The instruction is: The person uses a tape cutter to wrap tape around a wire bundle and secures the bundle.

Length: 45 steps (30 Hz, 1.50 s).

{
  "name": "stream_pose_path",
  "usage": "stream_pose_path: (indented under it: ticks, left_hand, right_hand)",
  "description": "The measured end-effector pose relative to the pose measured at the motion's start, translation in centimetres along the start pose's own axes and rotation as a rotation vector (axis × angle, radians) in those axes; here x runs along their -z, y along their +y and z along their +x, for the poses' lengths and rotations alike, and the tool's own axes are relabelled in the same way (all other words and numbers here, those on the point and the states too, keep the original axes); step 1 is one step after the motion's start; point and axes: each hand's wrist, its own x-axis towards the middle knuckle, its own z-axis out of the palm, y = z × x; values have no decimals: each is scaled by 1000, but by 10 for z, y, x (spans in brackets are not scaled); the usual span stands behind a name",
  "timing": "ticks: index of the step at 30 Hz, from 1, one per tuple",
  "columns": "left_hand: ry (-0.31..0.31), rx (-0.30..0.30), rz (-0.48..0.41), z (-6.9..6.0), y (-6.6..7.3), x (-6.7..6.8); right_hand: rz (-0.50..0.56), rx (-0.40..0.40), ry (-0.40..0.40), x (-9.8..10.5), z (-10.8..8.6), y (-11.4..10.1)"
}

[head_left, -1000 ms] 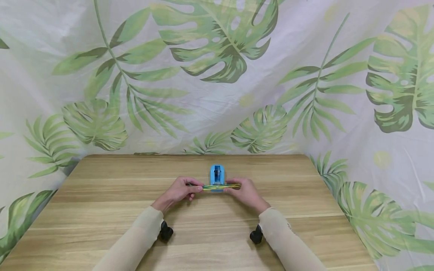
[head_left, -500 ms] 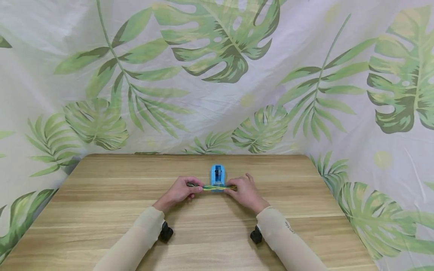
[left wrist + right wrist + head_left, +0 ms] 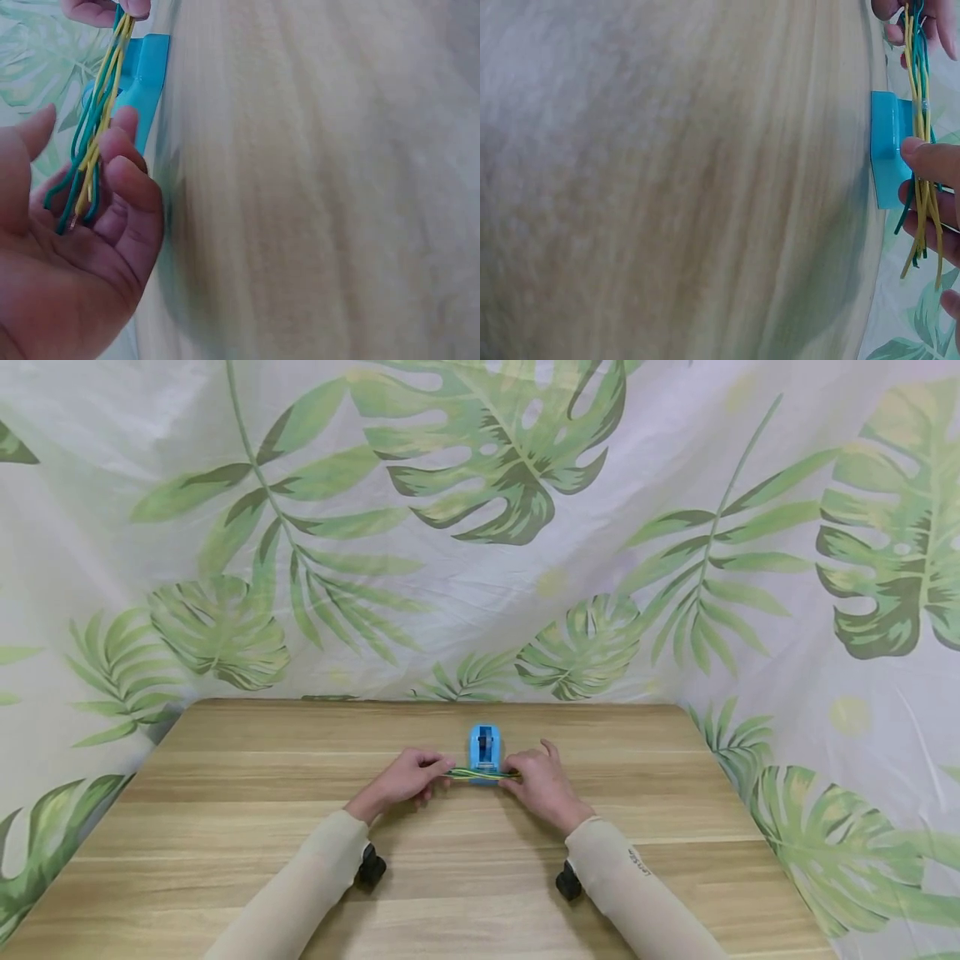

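Note:
A bundle of thin green and yellow wires point(image 3: 474, 773) stretches between both hands, across the front of a blue tape dispenser point(image 3: 485, 735). My right hand point(image 3: 542, 783) pinches the bundle point(image 3: 922, 124) between thumb and fingers, and loose wire ends hang past them. At the other end is my left hand point(image 3: 408, 777). In the left wrist view its thumb point(image 3: 36, 131) stands away from the fingers, and the wires point(image 3: 94, 124) lie along the loosely bent fingers with their ends over the palm. A shiny patch shows midway on the bundle in the right wrist view; whether it is tape is unclear.
Everything is over a wood-grain table point(image 3: 262, 843). Behind it hangs a leaf-patterned cloth point(image 3: 465, 593), close to the table's back edge. Black wrist cameras point(image 3: 371, 866) sit under both light sleeves point(image 3: 300, 885).
My left hand has shifted on the wires: they ran between thumb and fingers, and now the thumb is off them. The right hand moved slightly inward along the bundle and one finger lifted.

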Motion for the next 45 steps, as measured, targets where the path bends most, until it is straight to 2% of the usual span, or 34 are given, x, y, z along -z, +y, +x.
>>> stream_pose_path:
  ticks: [6,14,22,28,33,38,42,45]
  left_hand:
    - [-22,5,31,1,1,-1]
    - [13,30,-20,1,0,0]
    - [35,33,-48,1,1,-1]
    - [50,1,-14,0,1,-2]
    - [64,-1,12,1,1,-2]
    - [59,-29,80,2,4,-2]
    - [42,-53,211,5,9,-4]
    - [24,-35,303,9,15,-7]
  right_hand:
    - [-5,-2,-9,0,0,0]
    - [-11,-28,-34,-2,1,-3]
    - [-20,-96,-60,-5,5,-9]
    - [-69,-98,-63,-7,7,-10]
    - [-62,-100,-76,-8,9,-9]
    - [-28,-112,-98,-8,10,-9]
    - [20,-115,-102,-8,10,-8]
    - [48,-120,-103,-9,11,-7]
